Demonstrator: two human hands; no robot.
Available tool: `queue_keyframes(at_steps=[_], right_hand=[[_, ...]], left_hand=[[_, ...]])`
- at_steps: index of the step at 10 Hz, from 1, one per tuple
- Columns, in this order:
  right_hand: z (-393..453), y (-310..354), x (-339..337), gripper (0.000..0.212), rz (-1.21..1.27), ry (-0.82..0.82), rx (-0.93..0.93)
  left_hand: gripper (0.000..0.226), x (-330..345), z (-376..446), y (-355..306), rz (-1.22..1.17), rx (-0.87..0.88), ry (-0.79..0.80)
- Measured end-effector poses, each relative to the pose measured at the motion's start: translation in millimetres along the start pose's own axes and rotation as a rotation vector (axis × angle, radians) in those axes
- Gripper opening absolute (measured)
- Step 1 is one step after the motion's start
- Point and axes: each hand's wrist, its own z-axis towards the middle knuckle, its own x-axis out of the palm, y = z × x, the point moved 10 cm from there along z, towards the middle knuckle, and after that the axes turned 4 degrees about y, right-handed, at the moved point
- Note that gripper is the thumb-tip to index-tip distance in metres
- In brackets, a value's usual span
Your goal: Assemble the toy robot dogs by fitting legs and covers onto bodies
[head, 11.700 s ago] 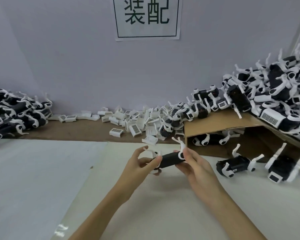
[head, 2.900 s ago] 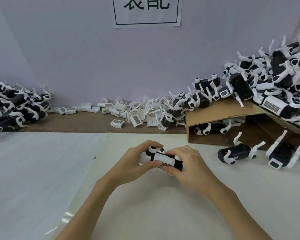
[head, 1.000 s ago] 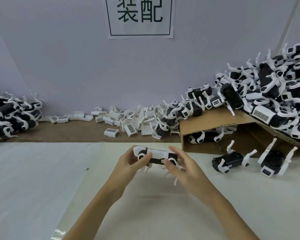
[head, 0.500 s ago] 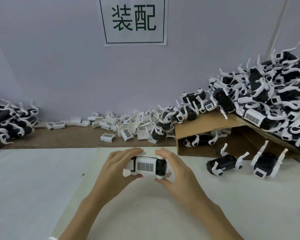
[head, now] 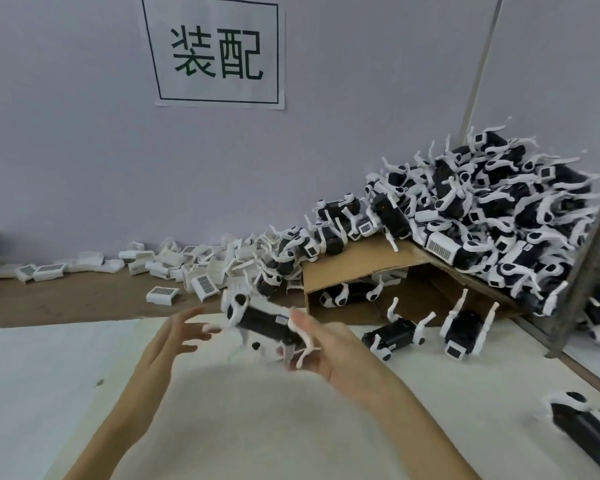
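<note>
Clearly the toy robot dog (head: 262, 322) sits above the bench (head: 274, 427) between both hands, blurred, its black body tilted with the white head end up toward the left and thin white legs splayed below. The right hand (head: 329, 344) is at its tail end with fingers spread and mostly straight; whether it touches the dog or not is hard to tell through the blur. The left hand (head: 181, 337) is open too, fingers fanned, just beside the head end and apart from it.

Judging by its look, the dog is light, hard plastic: stiff in the body, but with slender legs that would flex or pop off under a careless squeeze. The blocky black middle is the safest place to take hold, thumb and fingers across its flanks, not the legs.

Loose white covers (head: 201, 268) lie along the wall; a heap of dogs (head: 499, 216) rests on a cardboard box (head: 357, 265) at right.
</note>
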Motion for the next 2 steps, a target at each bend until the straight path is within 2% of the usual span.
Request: queue_keyframes(at_steps=[1, 2], right_hand=[[-1.0, 109.1, -51.4, 0.079, 0.67, -0.063, -0.33], [0.2, 154.6, -64.4, 0.134, 0.58, -0.029, -0.309]], left_hand=[[0.065, -13.7, 3.7, -0.4, -0.078, -0.004, -0.092], [0.063, -11.8, 2.6, 2.2, -0.053, -0.043, -0.099]])
